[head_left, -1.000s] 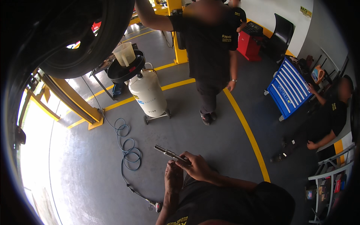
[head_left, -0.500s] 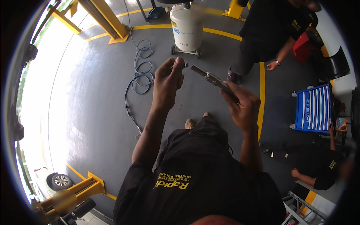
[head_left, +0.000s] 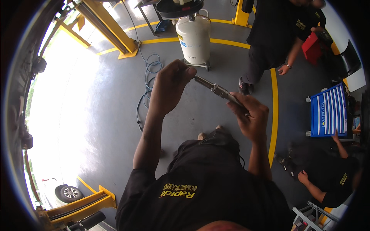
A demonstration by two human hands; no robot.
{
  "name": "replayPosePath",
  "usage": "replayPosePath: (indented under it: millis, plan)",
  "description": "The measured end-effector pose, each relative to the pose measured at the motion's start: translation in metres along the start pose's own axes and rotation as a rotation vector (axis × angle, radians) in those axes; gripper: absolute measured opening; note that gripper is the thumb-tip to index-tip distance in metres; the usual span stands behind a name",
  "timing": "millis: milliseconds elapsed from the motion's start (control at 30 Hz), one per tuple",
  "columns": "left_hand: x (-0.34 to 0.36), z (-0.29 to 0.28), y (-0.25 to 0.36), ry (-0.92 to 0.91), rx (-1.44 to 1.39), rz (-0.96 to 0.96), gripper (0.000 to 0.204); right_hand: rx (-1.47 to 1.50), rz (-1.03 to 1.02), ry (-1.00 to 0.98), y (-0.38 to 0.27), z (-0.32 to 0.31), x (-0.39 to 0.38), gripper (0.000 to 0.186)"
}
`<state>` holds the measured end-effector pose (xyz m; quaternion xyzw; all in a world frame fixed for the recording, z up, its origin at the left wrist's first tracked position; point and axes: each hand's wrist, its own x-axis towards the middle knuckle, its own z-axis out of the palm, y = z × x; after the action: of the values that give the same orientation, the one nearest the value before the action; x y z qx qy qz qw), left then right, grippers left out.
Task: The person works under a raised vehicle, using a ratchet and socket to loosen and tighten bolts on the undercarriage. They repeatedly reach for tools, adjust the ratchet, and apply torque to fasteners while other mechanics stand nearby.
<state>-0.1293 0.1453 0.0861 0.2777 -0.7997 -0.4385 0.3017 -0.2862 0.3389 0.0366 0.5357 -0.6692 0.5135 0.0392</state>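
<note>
My right hand is closed round the handle of a metal tool with a socket-like barrel, held at a slant over the floor. My left hand has its fingers pinched at the upper end of that barrel, on a small metal piece that my fingertips largely hide; I cannot tell whether it is inside the barrel. Both forearms rise from the lower edge over my dark shirt.
A white wheeled tank stands ahead, beside a coiled hose and a yellow lift post. One co-worker stands front right; another is near the blue drawer cabinet. A car wheel shows lower left.
My hands moved apart, showing the small piece in my left fingers, then came back together at the barrel's tip. The view tilted downward from a second ago.
</note>
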Motion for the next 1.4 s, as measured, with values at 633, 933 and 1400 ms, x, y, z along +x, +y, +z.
replayPosePath:
  millis: [633, 933, 1400]
  plan:
    - [0.094, 0.036, 0.148, -0.036, 0.048, -0.015, 0.019, 0.726, -0.031, 0.037, 0.017, 0.006, 0.152, 0.016]
    - [0.145, -0.001, 0.2, 0.615, 0.411, 0.326, 0.014, 0.528, -0.558, 0.253, -0.008, 0.031, 0.253, 0.029]
    - [0.138, -0.047, 0.27, 0.67, 0.779, 0.285, 0.025, 1.027, -0.786, 0.338, -0.093, 0.04, 0.336, 0.016]
